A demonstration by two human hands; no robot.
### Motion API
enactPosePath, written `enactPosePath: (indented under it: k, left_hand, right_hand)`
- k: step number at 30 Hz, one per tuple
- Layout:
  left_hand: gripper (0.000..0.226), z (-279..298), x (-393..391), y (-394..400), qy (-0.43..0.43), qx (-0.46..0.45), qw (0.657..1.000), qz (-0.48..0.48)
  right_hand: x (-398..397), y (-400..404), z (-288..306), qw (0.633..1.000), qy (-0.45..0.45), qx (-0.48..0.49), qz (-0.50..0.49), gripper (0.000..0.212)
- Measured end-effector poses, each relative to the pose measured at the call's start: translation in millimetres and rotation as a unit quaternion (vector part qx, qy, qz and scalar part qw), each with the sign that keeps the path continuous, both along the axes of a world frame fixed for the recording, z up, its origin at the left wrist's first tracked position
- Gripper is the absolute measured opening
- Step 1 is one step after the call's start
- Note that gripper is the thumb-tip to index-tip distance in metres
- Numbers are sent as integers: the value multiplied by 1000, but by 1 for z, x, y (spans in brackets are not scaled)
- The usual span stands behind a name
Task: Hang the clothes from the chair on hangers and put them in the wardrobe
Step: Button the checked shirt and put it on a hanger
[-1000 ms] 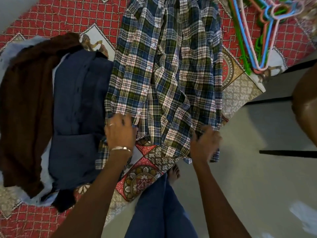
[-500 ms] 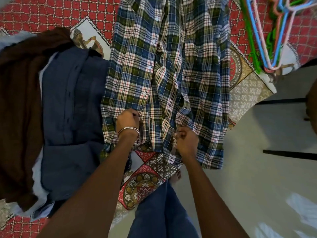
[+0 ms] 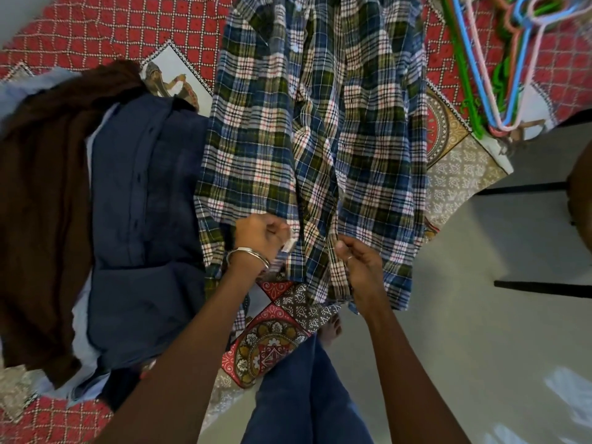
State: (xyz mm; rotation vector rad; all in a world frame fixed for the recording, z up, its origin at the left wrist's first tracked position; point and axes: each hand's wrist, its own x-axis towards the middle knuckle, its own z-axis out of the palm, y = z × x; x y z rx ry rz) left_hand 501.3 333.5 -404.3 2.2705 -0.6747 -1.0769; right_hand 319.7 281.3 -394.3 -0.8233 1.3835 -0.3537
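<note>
A blue, green and white plaid shirt (image 3: 320,123) lies spread front-up on the red patterned bedspread (image 3: 105,33). My left hand (image 3: 259,235), with a metal bangle on the wrist, pinches the left front edge near the hem. My right hand (image 3: 358,261) pinches the right front edge beside it. The two edges sit close together between my hands. To the left lie a navy shirt (image 3: 147,219) and a brown garment (image 3: 41,203), over something pale blue. A bunch of coloured plastic hangers (image 3: 499,65) rests at the top right of the bed.
The bed's corner (image 3: 474,161) juts toward a grey floor (image 3: 480,347) on the right. A dark rounded chair edge (image 3: 581,187) with black legs shows at the far right. My blue trouser legs (image 3: 304,395) and a bare foot are below the bed edge.
Both hands moved in from the hem's outer parts to the shirt's front opening and now pinch its two edges. The view shifted slightly.
</note>
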Motion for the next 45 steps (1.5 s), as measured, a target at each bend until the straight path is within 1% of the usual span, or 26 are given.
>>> enactPosePath:
  k: [3, 5, 7, 10, 12, 14, 15, 18, 20, 23, 25, 28, 29, 31, 33, 35, 37, 39, 41, 45]
  left_hand:
    - [8, 4, -17, -9, 0, 13, 1000, -29]
    - [8, 7, -24, -13, 1, 9, 999, -31]
    - [5, 7, -24, -14, 15, 15, 1000, -13]
    - [8, 13, -23, -12, 43, 23, 999, -6]
    - [13, 14, -23, -12, 78, 23, 996, 30]
    - [21, 15, -27, -14, 125, 26, 988, 90]
    - [24, 16, -29, -15, 139, 31, 984, 107]
    - [18, 23, -32, -20, 140, 38, 985, 96]
    - [14, 26, -32, -22, 124, 39, 989, 68]
    - [11, 24, -30, -25, 145, 43, 985, 82]
    - [7, 24, -29, -27, 152, 47, 984, 79]
    - [13, 25, -28, -31, 170, 58, 980, 81]
    - [16, 25, -27, -32, 167, 65, 980, 80]
    - [20, 23, -25, -34, 164, 68, 980, 85]
    - [20, 22, -22, -35, 161, 74, 980, 91]
    - [21, 21, -17, -36, 162, 81, 979, 95]
    - [19, 25, -15, -39, 179, 87, 976, 89]
    - [16, 26, -12, -43, 189, 98, 974, 74]
    - [15, 28, -12, -46, 190, 108, 974, 63]
    - [15, 29, -9, -46, 192, 105, 973, 73]
  right_hand:
    - [10, 2, 5, 999, -12, -36, 38, 13]
    - [14, 2, 6, 998, -5, -44, 51, 21]
    - [13, 2, 7, 999, -6, -32, 39, 31]
    - [3, 1, 5, 999, -37, 23, -15, 33]
    - [-3, 2, 2, 996, -32, 54, -55, 29]
    - [-6, 4, 3, 997, -15, 48, -61, 18]
    - [-6, 6, 3, 997, -11, 40, -59, 20]
    - [-3, 4, 5, 999, 7, 2, -51, 9]
    - [0, 1, 6, 999, 23, -31, -32, 10]
    - [8, -3, 2, 991, 63, -111, 33, 14]
    - [17, -4, 0, 974, 100, -175, 105, 19]
    - [24, -5, -3, 927, 161, -270, 204, 22]
    - [24, -6, -3, 918, 168, -285, 219, 23]
    - [25, -7, -5, 913, 163, -299, 226, 22]
    - [27, -6, -4, 920, 148, -288, 219, 22]
    - [28, -3, -5, 937, 131, -253, 202, 22]
    - [27, -3, -4, 967, 88, -183, 154, 23]
    - [27, -6, 0, 990, 19, -102, 96, 25]
    - [27, -13, 0, 995, -15, -58, 84, 26]
    - [34, -27, 3, 990, -7, -27, 141, 19]
